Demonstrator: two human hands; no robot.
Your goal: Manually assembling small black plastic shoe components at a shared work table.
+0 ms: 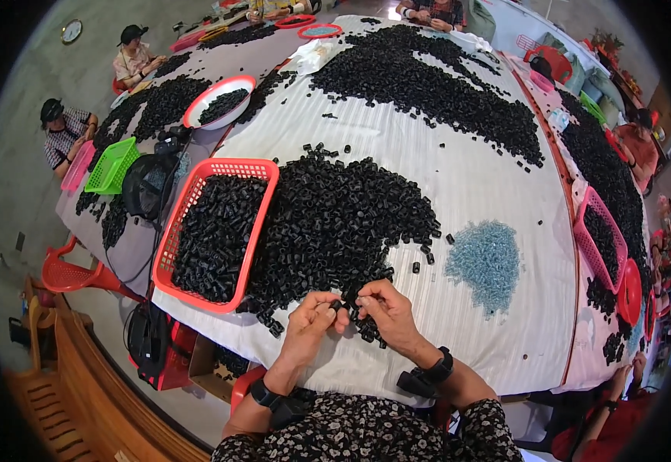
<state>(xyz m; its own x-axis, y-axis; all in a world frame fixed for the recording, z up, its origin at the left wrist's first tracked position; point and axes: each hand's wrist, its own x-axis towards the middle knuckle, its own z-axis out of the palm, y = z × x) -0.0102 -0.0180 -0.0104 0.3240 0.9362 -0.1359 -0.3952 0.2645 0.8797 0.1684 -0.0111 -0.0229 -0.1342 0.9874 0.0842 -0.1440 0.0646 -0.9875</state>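
The work sits on a white cloth (497, 362), and the near heap of small, short, black cylindrical pieces (343, 204) lies along the right side of the red, rectangular, lattice-walled plastic basket (239, 168). Working close over that heap's lower edge, right of the basket's near corner, seems sensible, since a dropped piece would land among its own kind. The left hand (311, 322) pinches one black piece (336, 306) between thumb and fingers; the right hand (391, 314) has its thumb and fingertips drawn together just beside it, though I cannot tell whether they grip anything. A light pinch near the piece's end would probably leave the rest within the other fingertips' reach, and wrists kept low should steady both hands.

Counted: two broad black heaps on the white cloth, the near one and a far heap (435, 85) beyond the basket to its right; one red basket there, filled with black pieces; one round white basin with a red rim (205, 102) beyond it; one pile of tiny, clear, pale-blue pieces (485, 262) well to its right. The single pieces are too many to count.
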